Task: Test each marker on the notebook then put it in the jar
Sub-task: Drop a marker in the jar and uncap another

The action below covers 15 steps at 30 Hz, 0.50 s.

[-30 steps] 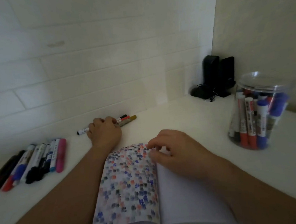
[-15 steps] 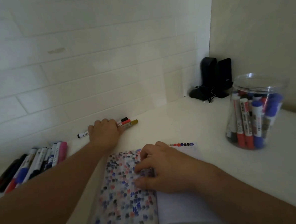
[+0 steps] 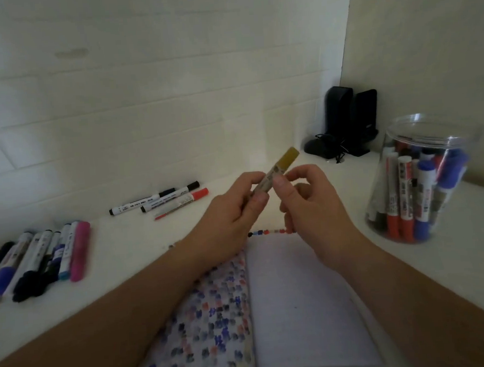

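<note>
Both hands hold the gold-capped marker [image 3: 279, 170] above the open notebook [image 3: 299, 301]: the left hand [image 3: 231, 212] grips its barrel, the right hand [image 3: 307, 202] pinches it near the cap. The jar [image 3: 422, 178] stands to the right on the counter [image 3: 131, 246].

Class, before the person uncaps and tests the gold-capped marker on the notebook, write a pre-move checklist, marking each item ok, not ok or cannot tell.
1. Gold-capped marker held: ok, left hand grips the barrel and right hand pinches it near the cap.
2. Cap off: not ok, gold cap is on.
3. Notebook open with room: ok, right page is mostly blank, with one row of test marks at the top.
4. Ink works: cannot tell.
5. Jar ready: ok, open-topped, upright to the right, part-filled with markers.
6. Other markers out of the way: ok, three lie beyond the notebook.
</note>
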Tool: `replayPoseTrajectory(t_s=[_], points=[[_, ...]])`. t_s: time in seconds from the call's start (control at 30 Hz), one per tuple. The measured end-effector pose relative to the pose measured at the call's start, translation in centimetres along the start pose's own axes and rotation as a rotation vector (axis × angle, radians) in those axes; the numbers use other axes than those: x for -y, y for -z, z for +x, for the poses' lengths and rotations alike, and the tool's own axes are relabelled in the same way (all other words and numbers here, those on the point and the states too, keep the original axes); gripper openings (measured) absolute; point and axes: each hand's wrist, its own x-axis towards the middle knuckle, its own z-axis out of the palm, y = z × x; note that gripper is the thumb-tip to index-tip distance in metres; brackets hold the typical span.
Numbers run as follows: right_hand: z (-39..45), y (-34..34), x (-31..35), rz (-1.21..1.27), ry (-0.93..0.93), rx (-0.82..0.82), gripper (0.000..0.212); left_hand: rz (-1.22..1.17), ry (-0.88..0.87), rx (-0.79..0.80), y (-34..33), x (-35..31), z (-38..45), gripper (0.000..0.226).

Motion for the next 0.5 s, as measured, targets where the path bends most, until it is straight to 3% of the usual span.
replayPoseTrajectory(t_s=[0.07,0.13,0.2,0.27,0.33,0.4,0.5], points=[[0.0,0.0,-0.2,0.042,0.050,-0.022,0.027,-0.012,0.019,0.035,-0.3,0.5,-0.7,0.019],[0.0,0.4,-0.5,-0.009,0.147,-0.084,0.042,-0.060,0.058,0.050,-0.2,0.4,-1.1,0.018],[0.3,1.1,-1.0,-0.300,0.362,-0.075,0.064,-0.161,0.129,0.039,0.2,0.2,-1.2,0.020],[0.7,1.2,-1.7,-0.674,0.632,0.027,0.062,-0.257,0.186,0.046,0.7,0.5,-1.0,0.027],[0.8,0.5,-2.5,-0.789,0.758,0.123,0.052,-0.234,0.169,0.083,0.9,1.1,-1.1,0.033],[0.7,0.1,-2.7,-0.763,0.720,0.133,0.039,-0.247,0.147,0.084,1.2,1.7,-1.3,0.037],[0.0,0.0,-1.7,-0.480,0.386,0.084,0.014,-0.221,0.138,-0.039,2.0,2.4,-1.0,0.031]])
